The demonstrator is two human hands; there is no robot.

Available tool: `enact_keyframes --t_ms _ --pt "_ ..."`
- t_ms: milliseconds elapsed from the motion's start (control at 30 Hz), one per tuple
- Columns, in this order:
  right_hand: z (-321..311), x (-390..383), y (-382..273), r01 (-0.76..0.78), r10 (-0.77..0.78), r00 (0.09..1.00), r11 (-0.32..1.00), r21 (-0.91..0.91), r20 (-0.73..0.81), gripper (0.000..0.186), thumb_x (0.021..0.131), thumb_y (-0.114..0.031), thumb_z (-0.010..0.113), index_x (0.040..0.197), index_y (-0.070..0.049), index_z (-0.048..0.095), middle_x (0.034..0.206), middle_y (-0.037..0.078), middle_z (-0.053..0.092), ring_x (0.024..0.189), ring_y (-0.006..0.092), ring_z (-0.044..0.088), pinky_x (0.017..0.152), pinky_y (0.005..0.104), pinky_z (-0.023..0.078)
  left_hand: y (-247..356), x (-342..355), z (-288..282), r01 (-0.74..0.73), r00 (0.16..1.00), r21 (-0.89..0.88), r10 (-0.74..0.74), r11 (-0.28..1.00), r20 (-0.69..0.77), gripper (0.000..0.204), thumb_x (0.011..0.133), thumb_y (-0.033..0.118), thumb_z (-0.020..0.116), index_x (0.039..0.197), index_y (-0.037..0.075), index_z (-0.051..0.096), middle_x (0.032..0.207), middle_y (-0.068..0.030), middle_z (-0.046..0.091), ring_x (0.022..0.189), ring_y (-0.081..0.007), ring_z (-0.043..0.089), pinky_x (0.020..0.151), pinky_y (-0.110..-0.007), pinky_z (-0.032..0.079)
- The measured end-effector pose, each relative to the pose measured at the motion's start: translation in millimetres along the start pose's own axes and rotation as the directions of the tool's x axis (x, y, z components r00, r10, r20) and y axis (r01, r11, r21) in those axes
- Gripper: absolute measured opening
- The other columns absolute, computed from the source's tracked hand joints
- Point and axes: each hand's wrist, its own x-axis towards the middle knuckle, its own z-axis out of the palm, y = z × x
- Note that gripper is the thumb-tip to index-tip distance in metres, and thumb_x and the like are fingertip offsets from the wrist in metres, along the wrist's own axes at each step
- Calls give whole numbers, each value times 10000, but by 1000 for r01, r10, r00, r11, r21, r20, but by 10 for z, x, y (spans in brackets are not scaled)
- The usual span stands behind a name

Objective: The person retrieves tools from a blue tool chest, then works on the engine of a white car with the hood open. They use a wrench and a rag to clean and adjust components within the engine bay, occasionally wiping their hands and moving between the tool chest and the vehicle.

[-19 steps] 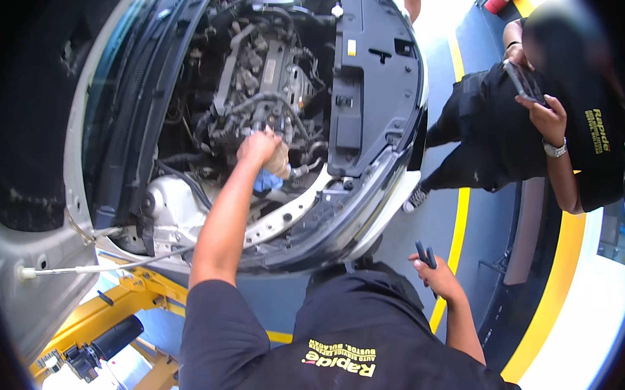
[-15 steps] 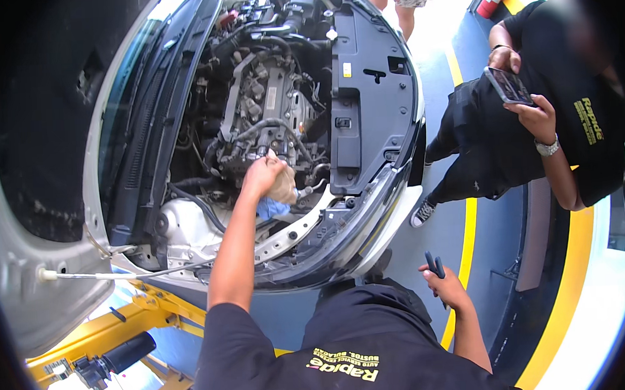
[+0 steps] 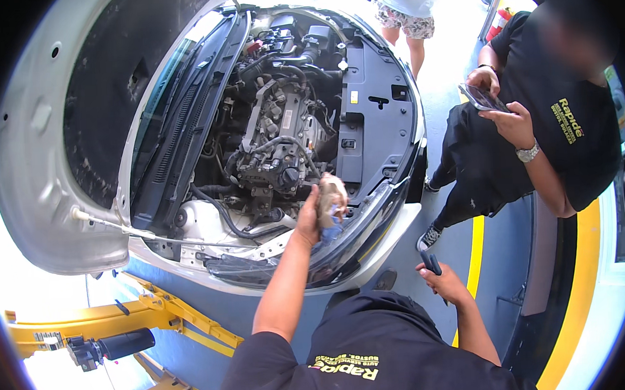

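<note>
My left hand (image 3: 308, 217) is closed on a crumpled beige rag (image 3: 331, 200), with a blue cloth part (image 3: 330, 232) hanging below it. It is above the front edge of a car's engine bay, apart from the engine (image 3: 276, 137). Low on the right, beside my body, my right hand (image 3: 449, 286) is wrapped round a dark hand tool (image 3: 431, 262). Two handle-like ends stick up from the fist, resembling pliers; the rest is mostly hidden by the fingers.
The raised hood (image 3: 51, 123) stands at the left, held by a prop rod (image 3: 168, 239). A yellow lift arm (image 3: 87, 314) is at the lower left. A person in black holding a phone (image 3: 485, 98) stands at the right. Another person in patterned shorts (image 3: 406, 23) is beyond the car.
My left hand has drawn back from the engine top toward the front right, carrying the rag. The view has shifted, showing more of the hood. My right hand keeps the tool.
</note>
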Motion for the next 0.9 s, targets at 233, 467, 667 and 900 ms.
enact_keyframes --t_ms 233,467,667,900 --pt "-165 -209 294 9 -4 999 995 95 -43 351 1023 -328 679 1230 -44 680 729 -19 529 617 97 512 571 285 444 -1109 280 780 252 957 -212 -211 944 196 323 1093 370 557 1294 130 636 1074 -43 665 1000 -188 655 926 -335 542" --pt "-58 -261 998 318 -217 917 904 285 -335 335 1054 -278 627 1260 -15 653 1019 43 698 894 140 654 789 327 547 -2313 -524 2008 484 791 312 -561 817 244 739 1084 705 380 1351 76 662 1269 -45 705 1164 -155 643 1068 -294 469" --pt "202 -544 1246 226 -90 932 902 369 -350 366 1024 -229 649 1319 -12 646 1185 70 722 1046 161 674 884 341 552 -2212 -763 1906 400 739 528 -605 749 296 562 1041 416 657 1440 33 561 1372 -56 645 1243 -169 597 1128 -325 431" --pt "1011 -683 1161 7 196 906 879 477 -374 319 986 -266 699 1206 -37 678 916 43 679 769 151 636 702 333 526 -1782 -793 1386 396 518 716 -784 575 343 479 891 120 670 1349 -8 612 1241 -85 696 1124 -181 664 1016 -335 515"
